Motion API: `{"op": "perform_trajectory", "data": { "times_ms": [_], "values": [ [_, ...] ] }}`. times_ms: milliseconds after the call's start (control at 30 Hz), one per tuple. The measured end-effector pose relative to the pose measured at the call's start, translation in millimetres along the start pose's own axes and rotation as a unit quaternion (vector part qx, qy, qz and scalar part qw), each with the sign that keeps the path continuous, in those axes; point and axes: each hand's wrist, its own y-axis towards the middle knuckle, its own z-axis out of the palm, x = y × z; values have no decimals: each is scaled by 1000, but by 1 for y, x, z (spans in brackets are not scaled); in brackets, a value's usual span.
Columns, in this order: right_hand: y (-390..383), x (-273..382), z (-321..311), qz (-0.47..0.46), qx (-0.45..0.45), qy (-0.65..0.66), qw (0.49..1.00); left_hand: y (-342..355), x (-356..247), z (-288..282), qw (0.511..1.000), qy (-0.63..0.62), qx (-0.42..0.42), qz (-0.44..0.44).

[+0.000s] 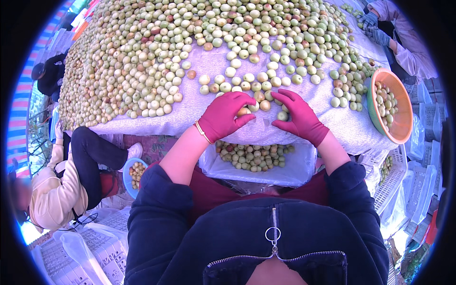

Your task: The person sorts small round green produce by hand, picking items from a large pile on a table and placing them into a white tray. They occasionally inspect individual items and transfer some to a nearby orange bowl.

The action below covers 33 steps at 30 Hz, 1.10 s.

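Note:
Both my hands wear dark pink gloves and are over the near edge of a cloth-covered table [209, 61]. My left hand [222, 116] curls its fingers and thumb round a couple of round jujubes [253, 106], pale green with brown patches. Opposite it, my right hand [304, 118] is cupped with thumb and fingers wide apart; a green jujube [282, 116] shows between them without a visible grip. A short row of jujubes [249, 77] lies just beyond my fingertips. Directly below my hands, a lined crate [285, 176] holds many more jujubes.
A large jujube heap [142, 61] covers the table's far and left parts. An orange-and-green basket [406, 114] with jujubes stands at the right edge. A person [61, 190] sits at left near a blue basin [128, 183]. Another person's gloved hands [373, 28] show at far right.

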Motion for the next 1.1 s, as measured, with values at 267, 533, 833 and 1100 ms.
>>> {"op": "perform_trajectory", "data": {
  "times_ms": [267,533,833,1100],
  "values": [
    [1,8,10,-9,-5,67,998,-2,59,1,971,143,-114,-155],
    [0,8,12,-17,12,97,995,-4,23,16,995,37,-47,-82],
    [-4,15,8,-26,101,185,977,-4,0,21,997,-44,56,0],
    [-10,12,-20,99,233,345,904,-1,-1,8,943,-259,178,-106]
  ]
}}
